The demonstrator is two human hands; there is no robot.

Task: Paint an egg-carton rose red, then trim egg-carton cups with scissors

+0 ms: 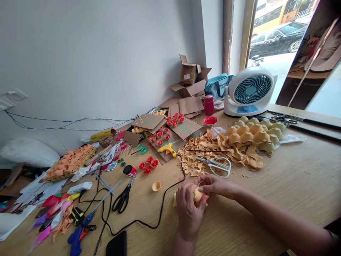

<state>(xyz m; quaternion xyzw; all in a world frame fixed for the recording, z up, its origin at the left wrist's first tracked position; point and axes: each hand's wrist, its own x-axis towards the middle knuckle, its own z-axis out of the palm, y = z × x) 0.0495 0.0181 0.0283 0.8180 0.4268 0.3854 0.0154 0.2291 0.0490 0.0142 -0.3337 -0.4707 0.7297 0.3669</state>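
Observation:
Between my two hands is a tan egg-carton cup (197, 196), low over the front of the table. My left hand (187, 209) wraps its fingers and thumb round the near and left side of it. From the right, my right hand (215, 185) pinches its upper edge; some fingertips are hidden. To the left, a similar cut cup (156, 186) stands on the wood. White-handled scissors (220, 167) lie just beyond my hands, beside a heap of torn carton scraps (197, 153). Red paper roses (148, 165) sit farther off to the left.
A yellow glue gun (169, 150) lies on cardboard, its black cord (160, 217) crossing the table left of my hands. Egg trays (250, 133) and a fan (250, 90) stand at back right. Black scissors (123, 197), a phone (116, 244) and a blue glue gun (77, 238) lie left.

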